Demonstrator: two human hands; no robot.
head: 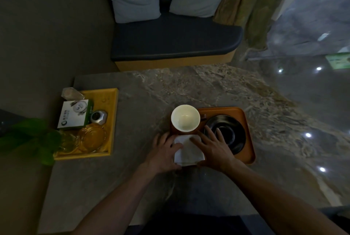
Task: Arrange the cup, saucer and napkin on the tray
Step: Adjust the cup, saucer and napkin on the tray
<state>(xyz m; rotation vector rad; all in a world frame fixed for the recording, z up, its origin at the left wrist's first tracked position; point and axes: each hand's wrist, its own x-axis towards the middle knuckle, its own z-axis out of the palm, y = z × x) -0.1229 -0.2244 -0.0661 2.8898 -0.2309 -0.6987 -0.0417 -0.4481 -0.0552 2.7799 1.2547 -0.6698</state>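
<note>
Lying between both hands: napkin (pixel 188 151)

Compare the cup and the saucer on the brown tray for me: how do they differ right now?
The cup is pale cream inside and deep; the saucer is black and shallow. The cup stands at the tray's left end, the saucer at its right. The right hand has fingertips over the saucer's near edge, while neither hand touches the cup. Both are round, upright and look empty.
</note>
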